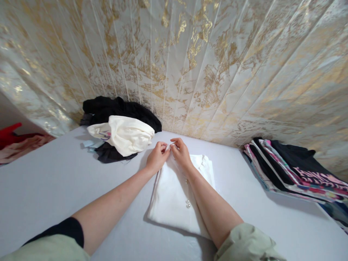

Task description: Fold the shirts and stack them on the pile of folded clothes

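A folded white garment [174,195] with small pearl buttons lies on the pale bed surface [54,185] in front of me. My left hand [157,156] and my right hand [179,151] meet at its far edge. Both hands are closed, fingertips pinching the white fabric near the collar. My right forearm lies across the garment and hides part of it.
A loose heap of black and cream clothes [119,130] lies at the back left. A stack of folded colourful garments [296,170] sits at the right. A gold-patterned padded wall [190,65] stands behind. Red and pink cloth [16,143] shows at the far left.
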